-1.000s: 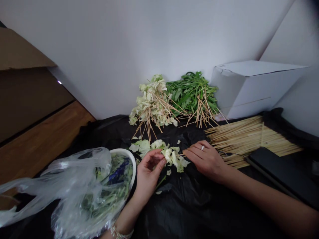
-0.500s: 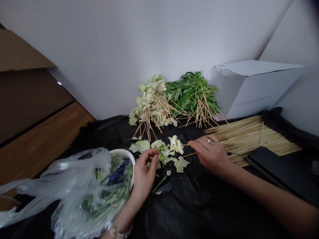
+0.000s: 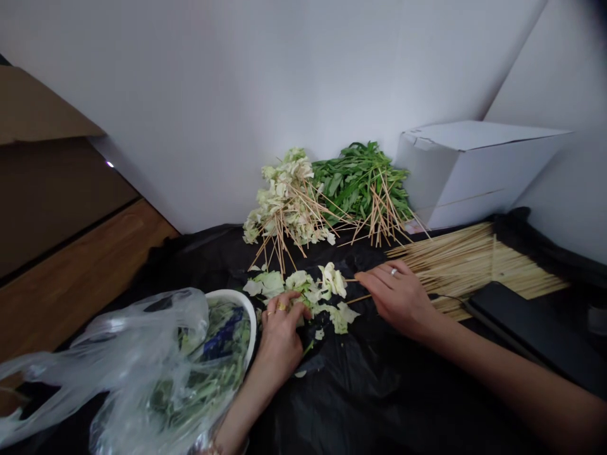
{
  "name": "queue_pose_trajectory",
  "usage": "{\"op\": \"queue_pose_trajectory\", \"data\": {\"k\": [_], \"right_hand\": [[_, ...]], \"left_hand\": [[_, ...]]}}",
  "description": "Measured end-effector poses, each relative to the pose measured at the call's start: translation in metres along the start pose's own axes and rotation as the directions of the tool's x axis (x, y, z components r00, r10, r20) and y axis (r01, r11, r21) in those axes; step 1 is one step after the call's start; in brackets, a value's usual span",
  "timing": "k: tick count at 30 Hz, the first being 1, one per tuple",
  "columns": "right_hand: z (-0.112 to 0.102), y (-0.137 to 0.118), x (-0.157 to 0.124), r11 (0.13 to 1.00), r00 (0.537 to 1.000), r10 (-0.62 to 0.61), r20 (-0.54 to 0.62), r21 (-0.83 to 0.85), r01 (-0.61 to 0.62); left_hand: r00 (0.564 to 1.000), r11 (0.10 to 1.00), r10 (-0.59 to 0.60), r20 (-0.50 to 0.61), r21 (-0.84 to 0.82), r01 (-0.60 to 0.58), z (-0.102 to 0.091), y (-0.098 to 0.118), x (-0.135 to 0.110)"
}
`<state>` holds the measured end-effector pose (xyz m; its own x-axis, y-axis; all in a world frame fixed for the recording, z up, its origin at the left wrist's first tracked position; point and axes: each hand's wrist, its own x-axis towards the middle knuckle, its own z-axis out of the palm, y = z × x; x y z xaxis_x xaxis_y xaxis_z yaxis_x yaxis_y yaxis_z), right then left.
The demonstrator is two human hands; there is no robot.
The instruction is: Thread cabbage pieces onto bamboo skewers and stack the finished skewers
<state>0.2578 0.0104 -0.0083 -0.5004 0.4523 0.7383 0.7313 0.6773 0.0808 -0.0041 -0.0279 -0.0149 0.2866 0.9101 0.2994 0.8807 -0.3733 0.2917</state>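
Observation:
Loose pale cabbage pieces (image 3: 303, 292) lie on black plastic sheeting (image 3: 360, 385). My left hand (image 3: 281, 330) rests palm down on them, fingers curled and pinching at a piece. My right hand (image 3: 397, 297) pinches a bamboo skewer (image 3: 359, 297) whose far end carries a threaded cabbage piece (image 3: 332, 280). Behind them lie a pile of skewered cabbage (image 3: 285, 203) and a pile of skewered green leaves (image 3: 364, 183).
A white bowl (image 3: 246, 308) of green scraps, half covered by a clear plastic bag (image 3: 118, 366), sits at my left. A bundle of bare skewers (image 3: 478, 264), a dark flat object (image 3: 531, 328) and a white box (image 3: 474, 169) are at right. Wooden floor (image 3: 80, 272) lies left.
My right hand lifted the skewer with a cabbage piece away from my left hand. My left hand turned palm down and dropped onto the loose cabbage.

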Motion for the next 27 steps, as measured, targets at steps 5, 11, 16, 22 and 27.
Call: {"op": "queue_pose_trajectory", "data": {"k": [5,11,16,22,27], "right_hand": [[0.0005,-0.0003,-0.0006,1.000,1.000,-0.003,0.002,-0.001,0.003],[0.0014,-0.0010,-0.0012,1.000,1.000,-0.004,0.010,0.010,0.004],[0.0021,-0.0011,-0.0018,1.000,1.000,0.002,0.022,0.025,-0.002],[0.0031,-0.0008,-0.0025,1.000,1.000,0.007,0.019,0.026,-0.007],[0.0019,-0.0020,-0.0008,1.000,1.000,0.001,0.017,0.026,-0.002]], "left_hand": [[0.998,0.992,-0.003,-0.057,0.127,0.011,0.0011,-0.0017,-0.0004],[0.979,0.996,0.073,-0.191,0.073,-0.060,-0.0010,-0.0024,0.0036],[0.977,0.994,0.080,-0.199,0.089,-0.063,0.0006,-0.0032,0.0040],[0.995,0.987,0.043,-0.089,0.161,-0.028,0.0006,0.0007,0.0006],[0.987,0.984,0.036,-0.154,0.176,-0.008,0.0073,-0.0044,-0.0010]]}}
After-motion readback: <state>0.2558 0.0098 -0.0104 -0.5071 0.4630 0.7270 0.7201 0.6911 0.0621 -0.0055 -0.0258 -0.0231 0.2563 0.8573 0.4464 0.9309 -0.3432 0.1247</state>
